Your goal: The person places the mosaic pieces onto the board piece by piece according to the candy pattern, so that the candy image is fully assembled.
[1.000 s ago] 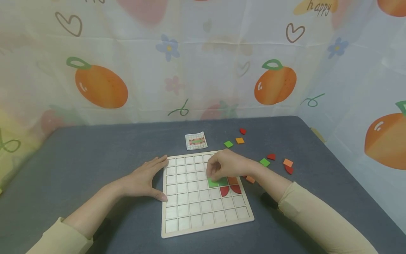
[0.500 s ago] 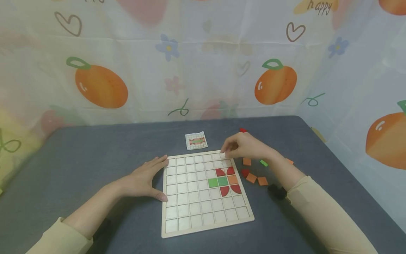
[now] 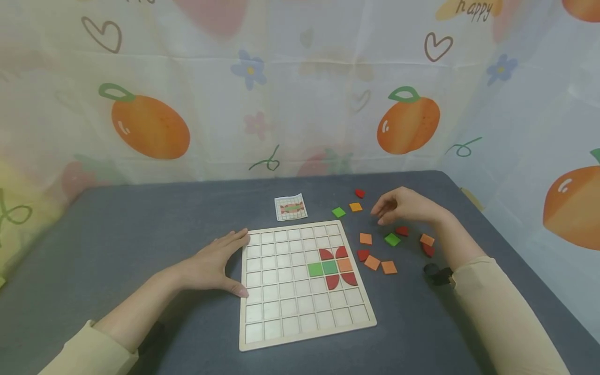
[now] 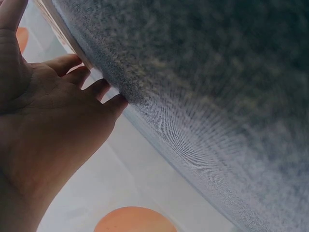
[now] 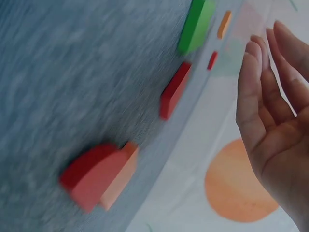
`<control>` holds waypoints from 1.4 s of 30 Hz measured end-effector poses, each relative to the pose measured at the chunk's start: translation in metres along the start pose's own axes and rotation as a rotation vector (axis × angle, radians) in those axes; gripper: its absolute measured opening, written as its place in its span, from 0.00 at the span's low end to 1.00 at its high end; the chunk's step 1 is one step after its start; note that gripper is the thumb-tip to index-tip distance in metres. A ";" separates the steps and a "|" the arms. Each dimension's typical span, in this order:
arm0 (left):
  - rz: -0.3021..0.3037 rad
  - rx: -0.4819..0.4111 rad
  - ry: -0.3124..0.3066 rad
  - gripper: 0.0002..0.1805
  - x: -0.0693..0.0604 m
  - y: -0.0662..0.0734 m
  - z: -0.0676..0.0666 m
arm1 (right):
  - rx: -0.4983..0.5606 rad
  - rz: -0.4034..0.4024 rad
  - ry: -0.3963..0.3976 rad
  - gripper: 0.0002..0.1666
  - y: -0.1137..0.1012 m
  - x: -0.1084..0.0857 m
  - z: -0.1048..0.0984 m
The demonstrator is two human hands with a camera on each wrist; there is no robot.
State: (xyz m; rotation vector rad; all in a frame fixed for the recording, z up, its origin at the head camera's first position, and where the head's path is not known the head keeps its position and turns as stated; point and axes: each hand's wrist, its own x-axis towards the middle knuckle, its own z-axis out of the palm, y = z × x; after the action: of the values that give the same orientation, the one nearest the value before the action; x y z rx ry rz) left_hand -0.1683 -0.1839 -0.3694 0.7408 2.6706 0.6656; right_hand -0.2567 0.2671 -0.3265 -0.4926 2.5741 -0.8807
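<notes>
My left hand [image 3: 211,265] rests with spread fingers on the left edge of the white grid board [image 3: 267,312]; the left wrist view shows that hand [image 4: 63,111] at the board's rim. Red quarter pieces [image 3: 349,278], an orange square [image 3: 344,265] and green squares [image 3: 315,269] lie in the board's right cells. My right hand [image 3: 407,204] hovers over the loose pieces right of the board, fingers loosely bent and holding nothing. In the right wrist view the hand [image 5: 275,92] is above the table, near a red piece [image 5: 175,90] and a green one [image 5: 195,26].
A small pattern card [image 3: 290,207] lies behind the board. Loose orange [image 3: 389,267], green [image 3: 392,239] and red [image 3: 359,193] pieces are scattered right of the board on the dark table [image 3: 187,208]. A printed curtain [image 3: 304,104] hangs behind.
My right hand has lifted off the green square on the board and moved right, over the loose pieces. The green square stays in its cell. My left hand has not moved.
</notes>
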 end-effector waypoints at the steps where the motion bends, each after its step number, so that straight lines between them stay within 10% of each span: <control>1: 0.001 -0.001 0.001 0.68 0.000 0.000 0.000 | 0.010 0.001 -0.013 0.17 0.002 -0.002 -0.001; 19: 0.009 0.000 0.007 0.67 0.000 0.000 0.001 | -0.060 0.052 -0.230 0.22 0.019 -0.004 0.001; 42: -0.006 -0.003 0.006 0.67 0.000 -0.001 0.001 | -0.088 0.002 -0.183 0.05 0.006 -0.005 0.000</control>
State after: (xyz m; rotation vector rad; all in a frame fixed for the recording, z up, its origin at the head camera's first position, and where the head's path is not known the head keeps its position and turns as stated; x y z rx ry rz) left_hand -0.1685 -0.1847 -0.3705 0.7314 2.6758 0.6713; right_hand -0.2536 0.2734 -0.3295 -0.5676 2.4527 -0.6897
